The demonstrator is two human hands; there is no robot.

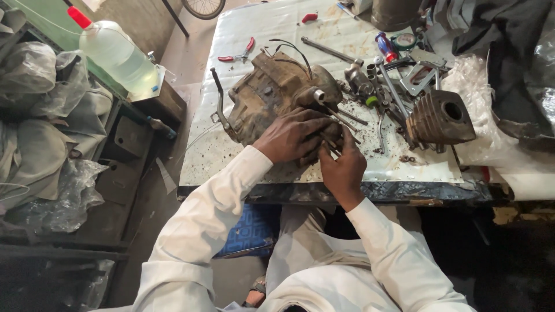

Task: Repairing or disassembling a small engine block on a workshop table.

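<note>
Engine crankcase [272, 95] on workbench [243, 34]: left hand [292, 136] laid over near edge, fingers spread; right hand [343, 167] pinching long stud [342, 122]; finned cylinder [440, 118] alongside

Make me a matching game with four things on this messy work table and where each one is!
Things:
1. dirty engine case
2. ribbed metal cylinder
3. red-handled pliers
4. clear bottle with a red cap

Places:
A. off the table, on the shelf at the left
B. under the left hand, with the right hand at its near edge
C. near the table's right edge
D. on the white table cover, beyond the engine case

Pairs: 1-B, 2-C, 3-D, 4-A
</note>
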